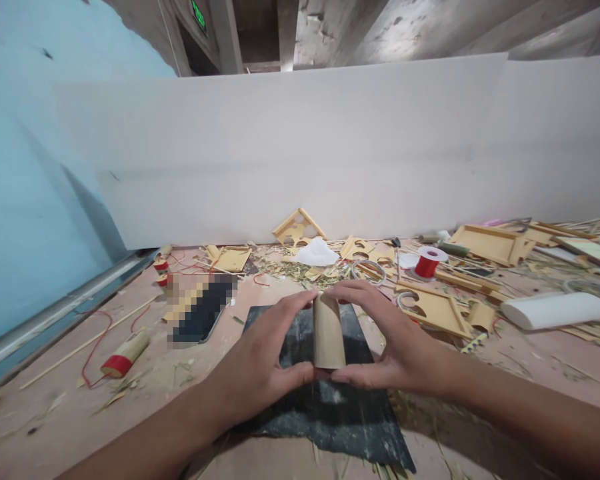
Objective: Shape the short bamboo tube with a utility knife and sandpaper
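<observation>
A short, pale length of bamboo (329, 333) with a curved top stands between my hands over a dark sheet, probably sandpaper (345, 423). My left hand (275, 343) closes on it from the left, thumb at the near end and fingers at the far end. From the right, my right hand (380, 333) grips the same piece in a matching way. The bamboo's underside is hidden, so I cannot tell how firmly it touches the sheet. Whitish dust marks the sheet, and its near edge is ragged.
A bamboo tube with a red band (125, 353) and red string lies left. Beyond are a pixelated dark object (203, 310), a white crumpled piece (317, 252) and shavings. To the right are a red thread spool (427, 263), wooden trays (493, 245) and a white roll (557, 311). A white panel (300, 153) stands behind.
</observation>
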Tool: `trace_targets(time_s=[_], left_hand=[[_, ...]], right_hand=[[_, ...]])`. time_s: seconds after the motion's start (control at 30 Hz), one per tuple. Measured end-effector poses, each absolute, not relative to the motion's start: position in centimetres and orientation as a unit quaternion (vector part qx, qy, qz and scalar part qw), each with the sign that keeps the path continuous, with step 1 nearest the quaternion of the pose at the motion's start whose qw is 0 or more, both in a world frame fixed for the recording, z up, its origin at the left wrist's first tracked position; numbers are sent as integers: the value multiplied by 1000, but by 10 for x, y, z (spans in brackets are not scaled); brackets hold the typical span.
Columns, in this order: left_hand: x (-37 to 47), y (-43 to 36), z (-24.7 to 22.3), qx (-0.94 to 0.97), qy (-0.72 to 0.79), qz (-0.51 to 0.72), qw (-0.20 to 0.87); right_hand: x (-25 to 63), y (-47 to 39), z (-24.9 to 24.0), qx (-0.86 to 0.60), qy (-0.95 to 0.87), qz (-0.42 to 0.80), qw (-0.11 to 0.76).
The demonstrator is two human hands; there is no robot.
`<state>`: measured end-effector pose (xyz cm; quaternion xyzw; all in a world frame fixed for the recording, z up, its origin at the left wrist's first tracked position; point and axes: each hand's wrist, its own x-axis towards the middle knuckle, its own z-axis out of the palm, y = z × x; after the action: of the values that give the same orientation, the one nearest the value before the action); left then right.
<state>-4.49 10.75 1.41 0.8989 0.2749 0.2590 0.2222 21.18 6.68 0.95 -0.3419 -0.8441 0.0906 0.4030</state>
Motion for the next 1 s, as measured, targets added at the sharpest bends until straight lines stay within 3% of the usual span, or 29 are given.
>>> trace_targets(time_s=[0.17,0.33,0.43,0.6,1.0], left_hand=[[-44,109,10,902,334,181,203],[-43,116,2,923,335,73,174],[-42,117,1,917,359,27,173],[-43,119,0,914,356,45,188],[-44,120,0,917,357,29,178]], right_hand=[[225,83,11,-416,-825,92,371],[229,91,6,-437,-851,127,262],[219,84,2,-446,-851,143,239],[209,74,1,-400,-873,165,226],[221,86,5,-462,-845,160,217]])
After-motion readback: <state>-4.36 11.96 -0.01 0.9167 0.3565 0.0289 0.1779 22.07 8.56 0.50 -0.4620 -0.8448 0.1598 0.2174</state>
